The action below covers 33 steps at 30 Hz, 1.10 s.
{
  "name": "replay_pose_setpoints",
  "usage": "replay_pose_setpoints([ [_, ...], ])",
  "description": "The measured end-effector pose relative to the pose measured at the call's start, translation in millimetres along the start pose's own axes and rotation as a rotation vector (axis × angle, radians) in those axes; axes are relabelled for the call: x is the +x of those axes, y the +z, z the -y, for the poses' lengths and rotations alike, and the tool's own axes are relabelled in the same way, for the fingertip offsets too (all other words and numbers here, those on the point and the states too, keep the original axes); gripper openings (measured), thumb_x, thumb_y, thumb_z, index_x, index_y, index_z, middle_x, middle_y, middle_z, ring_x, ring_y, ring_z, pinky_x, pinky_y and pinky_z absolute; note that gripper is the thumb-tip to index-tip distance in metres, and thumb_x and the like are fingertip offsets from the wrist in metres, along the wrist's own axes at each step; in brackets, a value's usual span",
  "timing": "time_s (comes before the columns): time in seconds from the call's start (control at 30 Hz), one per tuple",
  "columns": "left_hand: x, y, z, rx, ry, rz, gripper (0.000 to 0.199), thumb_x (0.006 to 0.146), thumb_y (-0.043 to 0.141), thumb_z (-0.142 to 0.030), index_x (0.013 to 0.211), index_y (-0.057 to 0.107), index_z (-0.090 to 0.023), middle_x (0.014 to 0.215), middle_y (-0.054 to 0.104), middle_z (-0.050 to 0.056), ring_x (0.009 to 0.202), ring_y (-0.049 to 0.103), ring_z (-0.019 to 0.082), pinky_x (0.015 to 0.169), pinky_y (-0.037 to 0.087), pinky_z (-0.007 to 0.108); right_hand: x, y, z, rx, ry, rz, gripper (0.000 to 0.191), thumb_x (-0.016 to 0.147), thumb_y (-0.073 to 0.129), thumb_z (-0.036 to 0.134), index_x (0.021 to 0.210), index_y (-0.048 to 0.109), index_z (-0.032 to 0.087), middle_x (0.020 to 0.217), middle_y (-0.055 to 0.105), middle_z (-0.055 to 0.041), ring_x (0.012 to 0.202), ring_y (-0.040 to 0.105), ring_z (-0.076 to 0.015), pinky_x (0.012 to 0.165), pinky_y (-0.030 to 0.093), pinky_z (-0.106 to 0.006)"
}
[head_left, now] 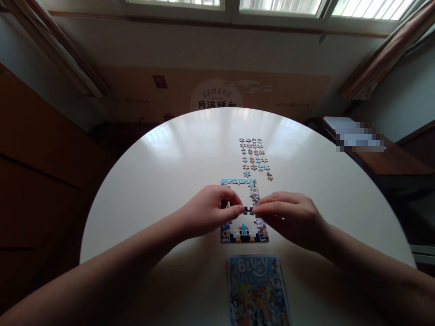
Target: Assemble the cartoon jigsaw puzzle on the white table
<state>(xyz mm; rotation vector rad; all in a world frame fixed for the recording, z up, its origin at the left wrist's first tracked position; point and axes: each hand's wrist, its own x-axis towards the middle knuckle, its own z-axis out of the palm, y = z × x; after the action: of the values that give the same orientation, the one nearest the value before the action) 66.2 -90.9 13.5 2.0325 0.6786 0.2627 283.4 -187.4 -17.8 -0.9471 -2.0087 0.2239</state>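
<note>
A small dark puzzle piece (248, 211) is pinched between my two hands, over the open middle of a partly assembled jigsaw puzzle (262, 228). My left hand (220, 206) grips its left side with thumb and forefinger. The fingertips of my right hand (287, 213) close on its right side. The puzzle's border is joined into a frame around a bare white middle, and my left hand covers part of its left side. A light-blue piece (244, 228) stands up from the bottom edge inside the frame.
Loose puzzle pieces (253, 154) lie in rows beyond the frame on the round white table (152, 181). Nearer me is a colourful Bluey picture sheet or box (256, 290). A wooden bench (360, 158) with papers stands at the right, and a cardboard panel (132, 90) behind.
</note>
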Motion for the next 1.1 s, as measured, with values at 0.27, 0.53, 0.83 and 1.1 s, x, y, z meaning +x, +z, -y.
replay_pose_setpoints([
  [0.27, -2.4, -6.8, -0.4, 0.27, 0.083, -0.033, 0.014, 0.09, 0.065, -0.026, 0.084, 0.076, -0.02, 0.086, 0.073, 0.003, 0.079, 0.063, 0.015, 0.07, 0.046, 0.028, -0.5, -0.6, -2.8, 0.058, 0.046, 0.09, 0.007, 0.092, 0.067, 0.013, 0.094, 0.073, 0.017, 0.088, 0.077, -0.0055, 0.08, 0.072, -0.0128, 0.071, 0.059, -0.025],
  [0.53, -3.1, -0.8, 12.6, 0.469, 0.247, -0.057, 0.01, 0.085, 0.068, -0.02, 0.086, 0.077, -0.024, 0.088, 0.072, 0.0, 0.081, 0.064, 0.015, 0.07, 0.045, 0.028, -6.7, 7.0, -9.1, -0.002, 0.103, 0.217, 0.012, 0.094, 0.063, 0.017, 0.096, 0.074, 0.02, 0.089, 0.077, -0.0037, 0.078, 0.071, -0.0145, 0.068, 0.057, -0.028],
  [0.83, -0.8, 7.1, 19.2, 0.509, 0.279, -0.007, 0.014, 0.082, 0.067, -0.018, 0.086, 0.078, -0.026, 0.089, 0.073, -0.001, 0.079, 0.065, 0.016, 0.069, 0.045, 0.028, -9.3, 8.7, -12.7, -0.002, 0.126, 0.3, 0.012, 0.091, 0.062, 0.014, 0.092, 0.072, 0.021, 0.086, 0.076, -0.0022, 0.074, 0.069, -0.014, 0.066, 0.053, -0.027],
  [1.1, 0.2, 9.2, 22.0, 0.499, 0.279, 0.01, 0.017, 0.081, 0.069, -0.017, 0.087, 0.079, -0.029, 0.089, 0.072, -0.002, 0.078, 0.065, 0.015, 0.069, 0.044, 0.027, -8.6, 9.2, -12.8, -0.003, 0.116, 0.322, 0.015, 0.089, 0.062, 0.01, 0.09, 0.072, 0.021, 0.085, 0.076, -0.0018, 0.074, 0.067, -0.0137, 0.068, 0.052, -0.027],
])
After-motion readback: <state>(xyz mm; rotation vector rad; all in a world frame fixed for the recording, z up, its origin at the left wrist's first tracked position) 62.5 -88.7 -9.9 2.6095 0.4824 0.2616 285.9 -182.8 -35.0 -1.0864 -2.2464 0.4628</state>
